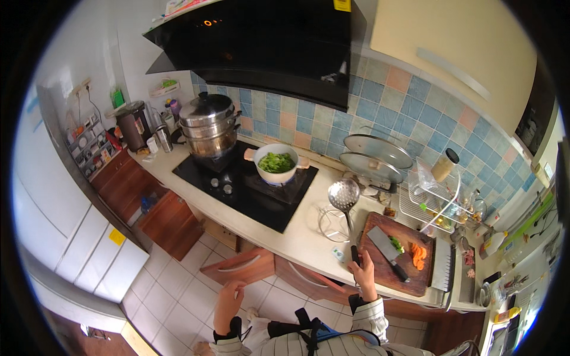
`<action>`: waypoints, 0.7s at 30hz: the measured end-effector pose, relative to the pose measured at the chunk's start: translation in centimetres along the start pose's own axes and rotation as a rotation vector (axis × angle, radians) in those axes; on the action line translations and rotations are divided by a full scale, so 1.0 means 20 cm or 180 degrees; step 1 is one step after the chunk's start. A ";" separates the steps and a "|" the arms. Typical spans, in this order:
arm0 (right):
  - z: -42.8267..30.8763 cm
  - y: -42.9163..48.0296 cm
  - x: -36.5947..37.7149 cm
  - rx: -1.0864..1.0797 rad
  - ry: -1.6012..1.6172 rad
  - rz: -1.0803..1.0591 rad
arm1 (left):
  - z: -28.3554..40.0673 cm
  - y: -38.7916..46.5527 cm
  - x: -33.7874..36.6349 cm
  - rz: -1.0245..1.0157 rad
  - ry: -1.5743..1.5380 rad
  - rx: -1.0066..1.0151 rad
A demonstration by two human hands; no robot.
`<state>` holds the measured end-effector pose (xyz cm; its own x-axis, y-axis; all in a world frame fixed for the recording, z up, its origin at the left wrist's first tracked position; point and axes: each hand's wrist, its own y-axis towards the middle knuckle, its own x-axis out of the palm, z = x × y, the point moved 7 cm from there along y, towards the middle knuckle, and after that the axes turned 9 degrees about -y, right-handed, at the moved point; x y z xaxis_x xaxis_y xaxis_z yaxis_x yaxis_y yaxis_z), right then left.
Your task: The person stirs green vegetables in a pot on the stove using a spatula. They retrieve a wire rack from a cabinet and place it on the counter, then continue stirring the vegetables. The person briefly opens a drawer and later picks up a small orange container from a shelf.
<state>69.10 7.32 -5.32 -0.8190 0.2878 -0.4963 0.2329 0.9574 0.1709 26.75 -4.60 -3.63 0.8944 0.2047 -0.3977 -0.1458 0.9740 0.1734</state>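
My right hand [366, 274] grips the black handle of a metal skimmer [344, 194], its perforated bowl raised over the counter. Beneath the skimmer's bowl and shaft stands a round wire rack [331, 224]. Over the floor, near an ajar cabinet door [240, 267], my left hand [228, 302] hangs loosely curled with nothing seen in it. A pale pot [277, 180] of chopped green vegetables [276, 163] sits on the lit right burner. To the right, a wooden cutting board [372, 271] bears a cleaver [384, 244], chopped greens [395, 244] and sliced carrots [418, 256].
A lidded steel steamer pot [208, 127] occupies the left burner of the black cooktop [249, 209]. Glass lids [378, 149] lean by the tiled wall, beside a white wire rack [429, 209]. Another cabinet door [171, 224] stands ajar below. The range hood [267, 49] overhangs the cooktop.
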 end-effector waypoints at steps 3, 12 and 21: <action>-0.35 0.02 0.29 0.0188 0.1276 -0.0609 | -0.14 0.12 -0.26 0.0039 0.0047 0.0035; -0.83 0.43 0.82 -0.0726 -0.0150 -0.0146 | -0.38 0.20 -0.89 0.0312 0.0183 -0.0129; -0.75 1.00 1.17 -0.1135 -0.1288 -0.0013 | -0.48 0.12 -0.96 0.0882 -0.0010 -0.0434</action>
<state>46.70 32.89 -0.69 -0.5358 0.3380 -0.7738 -0.0199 0.9111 0.4117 5.13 -5.29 -4.24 0.8139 0.4644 -0.3492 -0.4397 0.8851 0.1524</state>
